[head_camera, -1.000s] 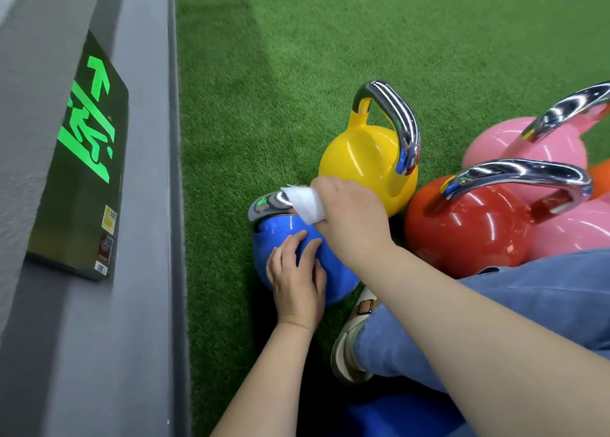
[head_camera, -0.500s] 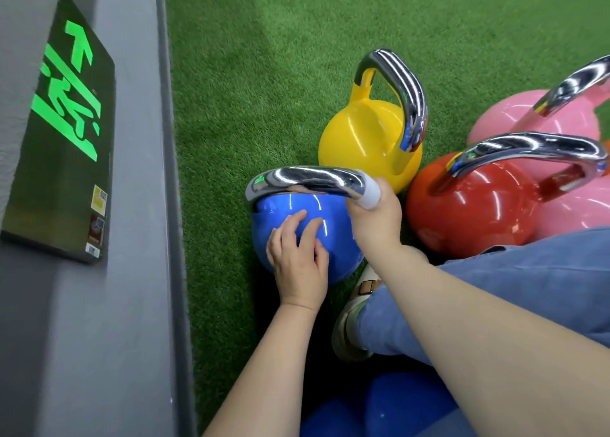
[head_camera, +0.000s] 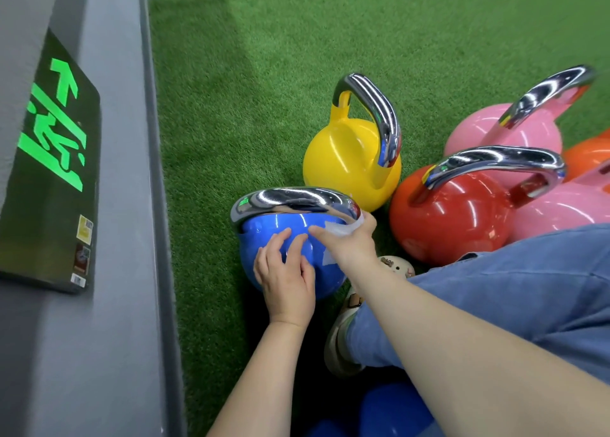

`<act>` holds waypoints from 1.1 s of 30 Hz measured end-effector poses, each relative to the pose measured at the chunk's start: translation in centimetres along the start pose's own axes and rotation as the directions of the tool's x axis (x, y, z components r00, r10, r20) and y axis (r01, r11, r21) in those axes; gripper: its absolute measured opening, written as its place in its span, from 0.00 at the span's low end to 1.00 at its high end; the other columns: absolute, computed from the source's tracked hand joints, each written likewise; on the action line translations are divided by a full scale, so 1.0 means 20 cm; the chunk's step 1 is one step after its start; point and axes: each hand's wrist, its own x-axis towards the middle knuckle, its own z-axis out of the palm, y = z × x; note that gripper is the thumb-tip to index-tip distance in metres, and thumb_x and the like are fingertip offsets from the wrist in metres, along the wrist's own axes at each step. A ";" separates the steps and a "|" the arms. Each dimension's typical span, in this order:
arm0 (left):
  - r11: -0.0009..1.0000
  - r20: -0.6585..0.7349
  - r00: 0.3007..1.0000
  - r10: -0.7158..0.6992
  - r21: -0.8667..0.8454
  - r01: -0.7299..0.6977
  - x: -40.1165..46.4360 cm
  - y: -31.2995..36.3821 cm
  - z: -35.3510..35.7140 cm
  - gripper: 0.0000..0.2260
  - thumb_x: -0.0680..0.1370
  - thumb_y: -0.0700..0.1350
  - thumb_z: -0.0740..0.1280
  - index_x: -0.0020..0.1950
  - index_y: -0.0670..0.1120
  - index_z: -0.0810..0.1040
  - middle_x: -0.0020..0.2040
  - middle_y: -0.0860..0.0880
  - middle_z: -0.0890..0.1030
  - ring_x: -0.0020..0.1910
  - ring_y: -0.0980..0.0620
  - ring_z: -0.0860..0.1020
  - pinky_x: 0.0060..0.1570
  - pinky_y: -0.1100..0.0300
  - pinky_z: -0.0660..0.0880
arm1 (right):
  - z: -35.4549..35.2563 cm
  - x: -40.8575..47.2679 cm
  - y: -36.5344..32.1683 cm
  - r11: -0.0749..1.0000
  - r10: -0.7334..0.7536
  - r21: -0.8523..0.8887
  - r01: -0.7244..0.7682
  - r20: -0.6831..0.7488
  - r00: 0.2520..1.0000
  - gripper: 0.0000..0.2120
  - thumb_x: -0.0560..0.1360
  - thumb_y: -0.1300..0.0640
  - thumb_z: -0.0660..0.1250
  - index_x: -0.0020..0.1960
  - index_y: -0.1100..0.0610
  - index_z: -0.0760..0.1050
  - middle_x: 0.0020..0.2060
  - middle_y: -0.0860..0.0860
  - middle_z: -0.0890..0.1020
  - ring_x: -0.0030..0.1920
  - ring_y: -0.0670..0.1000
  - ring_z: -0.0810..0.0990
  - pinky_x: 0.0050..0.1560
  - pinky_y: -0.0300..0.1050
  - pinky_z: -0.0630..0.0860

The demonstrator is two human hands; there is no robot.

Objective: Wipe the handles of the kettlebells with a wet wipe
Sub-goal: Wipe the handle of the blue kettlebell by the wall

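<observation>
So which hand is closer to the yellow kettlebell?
Right. The right hand, gripping the wet wipe, is at the blue kettlebell's handle end, just below the yellow kettlebell. The left hand rests lower on the blue ball, farther away.

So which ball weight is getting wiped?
Find the grey wall with the glowing green sign. The blue kettlebell sits nearest it on the grass, the left hand resting on it. It alone has the wet wipe at its handle.
</observation>
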 end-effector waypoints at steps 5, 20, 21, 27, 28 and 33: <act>1.000 0.005 1.000 -0.018 -0.004 0.018 0.00 0.00 0.00 0.15 0.71 0.45 0.58 0.57 0.54 0.70 0.61 0.50 0.67 0.57 0.44 0.67 0.62 0.50 0.60 | 0.02 -0.13 -0.02 0.950 -0.304 -0.089 0.298 -0.073 0.950 0.38 0.60 0.53 0.60 0.70 0.50 0.55 0.59 0.50 0.69 0.59 0.54 0.72 0.60 0.52 0.70; 1.000 -0.009 1.000 0.015 -0.006 -0.015 0.00 0.00 0.00 0.15 0.72 0.44 0.58 0.58 0.54 0.70 0.62 0.50 0.68 0.58 0.44 0.68 0.62 0.49 0.61 | -0.04 -0.07 -0.04 0.708 -0.654 -0.392 0.588 -0.050 0.755 0.20 0.74 0.62 0.64 0.65 0.59 0.71 0.60 0.55 0.77 0.58 0.56 0.76 0.57 0.45 0.70; 1.000 -0.015 1.000 0.020 -0.008 -0.020 0.00 0.00 0.00 0.15 0.71 0.44 0.58 0.58 0.54 0.70 0.62 0.49 0.68 0.58 0.44 0.68 0.62 0.49 0.61 | -0.05 -0.07 -0.03 0.783 -0.579 -0.329 0.528 -0.075 0.812 0.19 0.74 0.61 0.66 0.64 0.56 0.71 0.56 0.52 0.79 0.54 0.54 0.76 0.51 0.41 0.69; 1.000 -0.019 1.000 0.019 -0.002 -0.019 0.00 0.00 0.00 0.16 0.71 0.43 0.58 0.57 0.53 0.71 0.61 0.48 0.71 0.58 0.45 0.68 0.62 0.50 0.61 | -0.04 -0.04 0.01 0.982 -0.187 -0.044 0.183 -0.101 0.977 0.20 0.75 0.53 0.68 0.65 0.55 0.70 0.45 0.47 0.77 0.46 0.45 0.74 0.40 0.30 0.62; 1.000 -0.018 1.000 0.018 -0.001 -0.019 0.00 0.00 0.00 0.15 0.71 0.43 0.59 0.57 0.53 0.71 0.60 0.46 0.73 0.58 0.45 0.68 0.62 0.50 0.61 | -0.03 -0.03 0.01 0.987 -0.158 -0.034 0.156 -0.093 0.983 0.21 0.75 0.53 0.68 0.65 0.56 0.70 0.45 0.47 0.77 0.46 0.45 0.73 0.41 0.30 0.63; 1.000 -0.014 1.000 0.008 -0.004 -0.008 0.00 0.01 0.00 0.15 0.71 0.43 0.59 0.57 0.53 0.71 0.59 0.44 0.75 0.57 0.44 0.69 0.61 0.49 0.62 | 0.00 0.03 0.00 0.997 0.069 -0.016 -0.071 -0.089 0.994 0.20 0.74 0.49 0.68 0.62 0.57 0.73 0.56 0.53 0.79 0.58 0.54 0.77 0.55 0.43 0.70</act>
